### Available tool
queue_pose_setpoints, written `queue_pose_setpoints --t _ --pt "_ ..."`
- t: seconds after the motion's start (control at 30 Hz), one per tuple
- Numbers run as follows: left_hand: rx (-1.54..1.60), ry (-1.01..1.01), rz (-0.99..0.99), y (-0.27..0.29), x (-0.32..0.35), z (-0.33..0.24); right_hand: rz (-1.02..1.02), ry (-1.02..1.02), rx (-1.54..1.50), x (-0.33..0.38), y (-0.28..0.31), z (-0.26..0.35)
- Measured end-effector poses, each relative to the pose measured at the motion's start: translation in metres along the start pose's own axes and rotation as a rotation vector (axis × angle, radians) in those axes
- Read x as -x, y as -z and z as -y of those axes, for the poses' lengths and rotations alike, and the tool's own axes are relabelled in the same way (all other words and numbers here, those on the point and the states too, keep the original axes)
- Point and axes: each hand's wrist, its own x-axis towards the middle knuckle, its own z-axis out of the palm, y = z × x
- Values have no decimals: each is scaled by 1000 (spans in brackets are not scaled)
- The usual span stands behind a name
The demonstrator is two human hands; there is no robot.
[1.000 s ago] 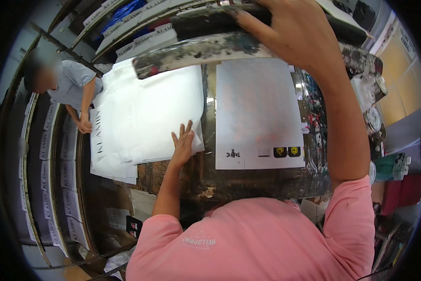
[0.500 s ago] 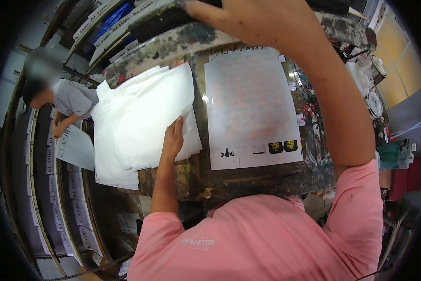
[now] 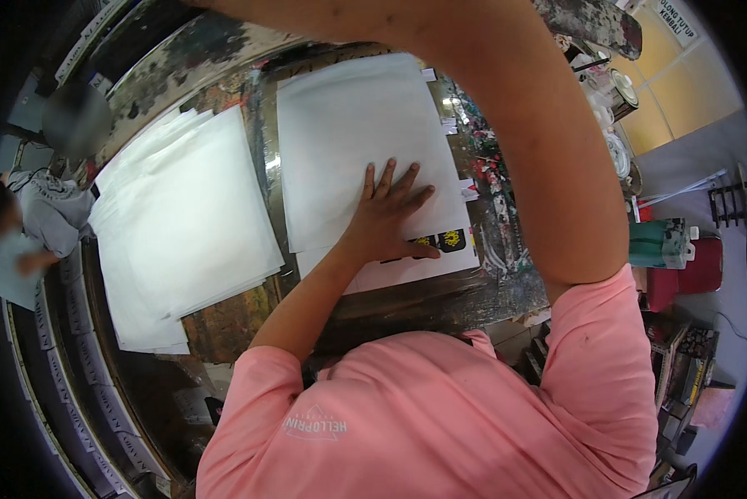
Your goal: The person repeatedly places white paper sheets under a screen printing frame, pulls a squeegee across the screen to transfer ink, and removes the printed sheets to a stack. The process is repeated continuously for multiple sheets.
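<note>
My left hand (image 3: 390,212) lies flat with its fingers spread on a thin white sheet (image 3: 352,125); I cannot tell whether it is cloth or paper. Beneath that sheet a white printed sheet (image 3: 365,279) shows at the near edge, with black and yellow emblems by my thumb. Across the top of the view reaches my right arm, and only part of my right hand (image 3: 307,18) shows at the upper edge, its fingers cut off. To the left is a stack of white sheets (image 3: 186,224), slightly fanned at its edges.
The paint-stained table (image 3: 232,324) carries both piles. A long stained bar (image 3: 178,62) runs along its far side. At the far left another person (image 3: 49,208) stands by racks of printed sheets (image 3: 103,399). A green container (image 3: 660,243) and a paint can (image 3: 623,91) are right.
My left hand has gone from the stack's right edge onto the middle sheet. A plain white sheet now covers the reddish show-through there. My right arm has shifted left, and the view has turned.
</note>
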Motion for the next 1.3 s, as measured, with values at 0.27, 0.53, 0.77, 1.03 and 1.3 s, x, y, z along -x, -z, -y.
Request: queue_pose_setpoints --t 0.27,0.53,0.77,1.03,1.3 --pt "22 5 -5 -11 -12 -16 71 -18 22 -1 11 3" --pt "130 22 -177 -3 -1 -27 551 -326 -14 -43 41 19" --pt "696 686 -799 126 78 34 56 -203 20 -12 -9 9" --pt "1016 553 -979 178 166 1 425 -51 -58 99 4 60" --pt "37 778 -708 44 229 3 803 -184 -490 183 -93 34"
